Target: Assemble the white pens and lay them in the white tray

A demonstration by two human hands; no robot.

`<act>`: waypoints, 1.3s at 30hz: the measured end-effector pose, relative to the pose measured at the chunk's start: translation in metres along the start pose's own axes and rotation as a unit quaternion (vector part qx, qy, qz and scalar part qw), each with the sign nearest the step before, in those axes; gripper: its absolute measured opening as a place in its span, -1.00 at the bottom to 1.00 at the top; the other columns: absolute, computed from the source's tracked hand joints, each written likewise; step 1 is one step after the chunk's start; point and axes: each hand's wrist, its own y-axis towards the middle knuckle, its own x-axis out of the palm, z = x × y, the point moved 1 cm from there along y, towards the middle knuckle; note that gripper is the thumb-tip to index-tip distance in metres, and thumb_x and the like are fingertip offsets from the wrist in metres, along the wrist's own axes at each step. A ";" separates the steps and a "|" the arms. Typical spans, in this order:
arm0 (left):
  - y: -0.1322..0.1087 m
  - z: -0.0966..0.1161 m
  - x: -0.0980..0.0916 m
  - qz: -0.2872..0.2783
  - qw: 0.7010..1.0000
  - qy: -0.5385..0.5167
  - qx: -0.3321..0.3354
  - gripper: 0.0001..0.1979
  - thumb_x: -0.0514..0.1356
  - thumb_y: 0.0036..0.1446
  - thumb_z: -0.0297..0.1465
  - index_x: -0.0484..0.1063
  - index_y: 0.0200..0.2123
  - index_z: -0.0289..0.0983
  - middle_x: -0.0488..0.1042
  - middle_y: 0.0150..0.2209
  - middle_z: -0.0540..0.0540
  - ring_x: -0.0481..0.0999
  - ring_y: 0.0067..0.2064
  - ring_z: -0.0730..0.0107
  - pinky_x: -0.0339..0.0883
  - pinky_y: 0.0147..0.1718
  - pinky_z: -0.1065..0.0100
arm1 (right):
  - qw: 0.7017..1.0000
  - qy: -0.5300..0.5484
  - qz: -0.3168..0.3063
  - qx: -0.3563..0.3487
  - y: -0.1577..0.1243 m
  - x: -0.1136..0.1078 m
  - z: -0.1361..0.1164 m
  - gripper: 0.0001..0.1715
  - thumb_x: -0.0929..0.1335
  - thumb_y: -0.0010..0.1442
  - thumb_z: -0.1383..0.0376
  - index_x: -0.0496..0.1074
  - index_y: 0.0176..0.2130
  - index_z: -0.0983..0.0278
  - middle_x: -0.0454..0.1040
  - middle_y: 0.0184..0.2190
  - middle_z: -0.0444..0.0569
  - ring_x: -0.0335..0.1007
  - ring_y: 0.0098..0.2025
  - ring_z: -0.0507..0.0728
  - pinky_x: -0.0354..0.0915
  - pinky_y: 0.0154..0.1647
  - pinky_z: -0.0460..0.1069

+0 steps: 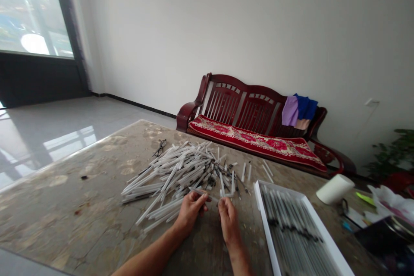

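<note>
My left hand [190, 211] pinches a thin white plastic tube [203, 193] between thumb and fingers, just above the stone-patterned table [64, 207]. My right hand [228, 220] sits close beside it, fingertips curled at a short white piece [226, 195]. Whether that piece is gripped is hard to see. Directly ahead lies a loose heap of white plastic tubes [174, 172], some with dark parts at the right end. To the right stands a white tray [265, 220] holding tubes in tight parallel rows.
Black folded glasses [159, 148] lie beyond the heap. A paper roll [334, 189] lies on the table's right side, with papers and a dark object [384, 241] nearby. Behind the table stands a dark wooden bench [255, 99] with a red cushion, and a tiled floor spreads left.
</note>
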 end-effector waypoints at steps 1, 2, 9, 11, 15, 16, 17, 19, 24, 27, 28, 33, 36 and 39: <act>0.000 0.000 0.000 -0.004 1.000 0.001 0.001 -0.53 0.40 -0.19 -0.03 0.45 -0.42 -0.32 0.55 -0.53 -0.03 0.35 -0.65 0.55 0.15 -0.73 0.54 | 1.000 -0.005 -0.001 -0.007 0.000 0.000 -0.002 -0.50 0.27 0.22 -0.10 0.40 -0.46 0.22 0.36 -0.57 -0.15 0.27 -0.49 0.08 0.18 -0.47 -0.07; 0.000 0.000 0.000 -0.008 1.000 0.002 0.001 -0.54 0.40 -0.18 -0.04 0.45 -0.42 -0.32 0.55 -0.53 -0.03 0.35 -0.65 0.55 0.14 -0.73 0.54 | 1.000 -0.008 -0.001 -0.009 0.000 0.000 -0.003 -0.51 0.28 0.21 -0.09 0.39 -0.47 0.22 0.36 -0.58 -0.15 0.27 -0.49 0.08 0.17 -0.47 -0.07; 0.002 -0.007 0.001 -0.026 0.996 0.080 0.021 -0.61 0.32 -0.06 -0.06 0.46 -0.41 -0.30 0.53 -0.55 -0.05 0.39 -0.65 0.46 0.16 -0.73 0.49 | 0.999 -0.002 0.031 0.014 0.001 -0.002 0.001 -0.46 0.25 0.19 -0.12 0.27 -0.58 0.19 0.21 -0.69 -0.21 0.12 -0.62 0.04 0.09 -0.60 -0.08; -0.001 -0.004 -0.002 -0.012 0.984 0.161 0.071 -0.68 0.27 0.03 -0.13 0.48 -0.33 -0.28 0.56 -0.48 -0.07 0.45 -0.60 0.39 0.26 -0.69 0.43 | 0.995 -0.037 0.096 -0.011 0.001 -0.012 -0.001 -0.46 0.22 0.22 -0.10 0.24 -0.59 0.18 0.19 -0.71 -0.22 0.10 -0.63 0.03 0.07 -0.60 -0.08; -0.018 0.014 -0.010 0.059 0.867 0.386 0.310 -0.71 0.24 0.12 -0.38 0.47 -0.05 -0.17 0.56 -0.13 -0.14 0.57 -0.20 0.20 0.47 -0.25 0.21 | 0.953 -0.210 0.183 -0.123 -0.005 -0.034 -0.021 -0.51 0.23 0.28 0.05 0.22 -0.61 0.20 0.22 -0.70 -0.20 0.13 -0.61 0.02 0.04 -0.53 -0.07; -0.023 0.019 -0.010 0.055 0.816 0.444 0.366 -0.65 0.24 0.11 -0.43 0.46 0.00 -0.12 0.52 -0.04 -0.15 0.53 -0.07 0.14 0.43 -0.13 0.16 | 0.937 -0.254 0.176 -0.162 -0.007 -0.036 -0.029 -0.52 0.24 0.29 0.10 0.22 -0.61 0.20 0.25 -0.68 -0.18 0.15 -0.60 0.02 0.03 -0.50 -0.07; -0.028 0.022 -0.010 0.051 0.766 0.494 0.408 -0.61 0.26 0.10 -0.46 0.46 0.02 -0.08 0.50 0.00 -0.15 0.49 -0.01 0.11 0.40 -0.08 0.14 | 0.921 -0.290 0.162 -0.202 -0.010 -0.036 -0.037 -0.53 0.25 0.29 0.15 0.22 -0.61 0.21 0.27 -0.67 -0.17 0.17 -0.57 0.03 0.03 -0.48 -0.06; -0.033 0.026 -0.008 0.030 0.696 0.559 0.450 -0.61 0.28 0.10 -0.49 0.49 -0.01 -0.02 0.48 -0.02 -0.11 0.46 -0.03 0.13 0.37 -0.09 0.18 | 0.893 -0.335 0.130 -0.271 -0.015 -0.032 -0.053 -0.56 0.24 0.30 0.23 0.21 -0.60 0.20 0.29 -0.65 -0.14 0.20 -0.53 0.05 0.02 -0.44 -0.04; -0.031 0.021 -0.008 -0.035 0.675 0.594 0.436 -0.81 0.19 0.20 -0.48 0.51 -0.18 -0.10 0.45 -0.26 -0.06 0.44 -0.25 0.29 0.32 -0.25 0.33 | 0.864 -0.369 0.083 -0.331 -0.028 -0.011 -0.069 -0.63 0.26 0.27 0.31 0.22 -0.57 0.18 0.32 -0.62 -0.12 0.21 -0.49 0.09 0.01 -0.41 -0.01; -0.029 0.016 -0.011 -0.077 0.688 0.596 0.408 -0.84 0.13 0.23 -0.48 0.48 -0.21 -0.14 0.44 -0.32 -0.04 0.42 -0.28 0.31 0.31 -0.26 0.35 | 0.861 -0.387 0.044 -0.327 -0.034 -0.004 -0.065 -0.67 0.30 0.23 0.29 0.25 -0.56 0.17 0.34 -0.61 -0.12 0.24 -0.48 0.09 0.04 -0.41 -0.01; -0.028 0.015 -0.011 -0.088 0.692 0.595 0.400 -0.85 0.12 0.24 -0.48 0.47 -0.22 -0.15 0.43 -0.32 -0.04 0.41 -0.28 0.31 0.30 -0.27 0.35 | 0.861 -0.391 0.030 -0.324 -0.035 -0.002 -0.064 -0.68 0.31 0.23 0.29 0.26 -0.56 0.16 0.35 -0.60 -0.12 0.25 -0.48 0.10 0.04 -0.41 -0.01; -0.029 0.015 -0.008 -0.154 0.701 0.588 0.374 -0.89 0.13 0.24 -0.44 0.42 -0.34 -0.21 0.44 -0.34 -0.04 0.41 -0.30 0.31 0.30 -0.29 0.36 | 0.890 -0.344 -0.040 -0.297 -0.037 0.001 -0.067 -0.69 0.30 0.26 0.27 0.33 -0.53 0.17 0.41 -0.57 -0.10 0.31 -0.45 0.10 0.09 -0.39 -0.02; -0.029 0.017 -0.009 -0.152 0.715 0.583 0.354 -0.88 0.13 0.23 -0.48 0.40 -0.37 -0.21 0.46 -0.34 -0.04 0.42 -0.30 0.31 0.30 -0.30 0.37 | 0.931 -0.266 -0.102 -0.230 -0.025 -0.005 -0.068 -0.64 0.26 0.33 0.18 0.39 -0.49 0.18 0.45 -0.53 -0.10 0.37 -0.42 0.09 0.14 -0.37 -0.06; -0.030 0.018 -0.011 -0.129 0.738 0.568 0.340 -0.82 0.09 0.17 -0.58 0.42 -0.31 -0.20 0.47 -0.28 -0.06 0.44 -0.25 0.30 0.32 -0.26 0.37 | 0.967 -0.214 -0.053 -0.129 0.001 -0.020 -0.054 -0.65 0.21 0.35 0.16 0.47 -0.38 0.16 0.52 -0.47 -0.08 0.43 -0.41 0.12 0.21 -0.39 -0.05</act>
